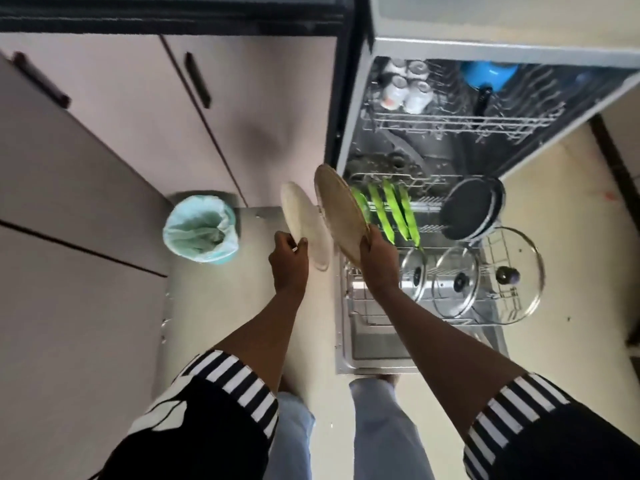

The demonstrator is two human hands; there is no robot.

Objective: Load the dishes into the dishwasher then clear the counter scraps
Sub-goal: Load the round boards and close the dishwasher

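Note:
My left hand (289, 256) grips a cream plate (303, 220) by its lower edge, held on edge over the floor just left of the open dishwasher. My right hand (379, 263) holds a second, browner cream plate (341, 213) on edge above the left end of the pulled-out lower rack (349, 306). That rack carries several green plates (391, 213) standing upright, a dark pan (471, 209) and three glass lids (457, 282). The upper rack (460, 121) holds white cups (405, 88) and a blue pot (488, 76).
A small bin lined with a pale green bag (202, 230) stands on the floor to the left, against beige cabinet doors (138, 109). My legs are at the lowered dishwasher door (367, 355). Cream floor extends to the right of the dishwasher.

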